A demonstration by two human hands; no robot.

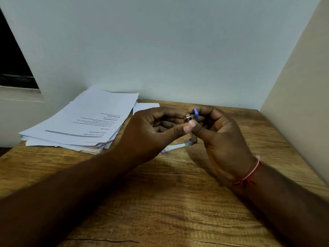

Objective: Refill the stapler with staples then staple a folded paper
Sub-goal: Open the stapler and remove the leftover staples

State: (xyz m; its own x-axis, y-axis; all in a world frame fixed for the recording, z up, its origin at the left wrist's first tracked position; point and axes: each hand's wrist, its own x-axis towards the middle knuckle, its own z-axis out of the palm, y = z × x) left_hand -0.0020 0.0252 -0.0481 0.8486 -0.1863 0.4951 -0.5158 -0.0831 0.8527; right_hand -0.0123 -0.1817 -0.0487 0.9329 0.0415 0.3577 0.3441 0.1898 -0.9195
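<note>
A small blue and silver stapler [191, 120] is held opened up above the wooden table [169, 193]. Its upper part stands between my hands and its lower arm [176, 147] hangs down to the left. My right hand [222, 138] grips the stapler's upper part, with a blue edge showing above the fingers. My left hand [153, 129] pinches at the metal top of the stapler with thumb and fingers. Whether staples lie between the fingers is hidden. A white sheet [146, 106] lies flat behind my left hand.
A thick stack of printed papers [80, 122] lies at the table's back left, overhanging the edge. Walls close in behind and on the right. A dark window opening [12, 59] is at the far left.
</note>
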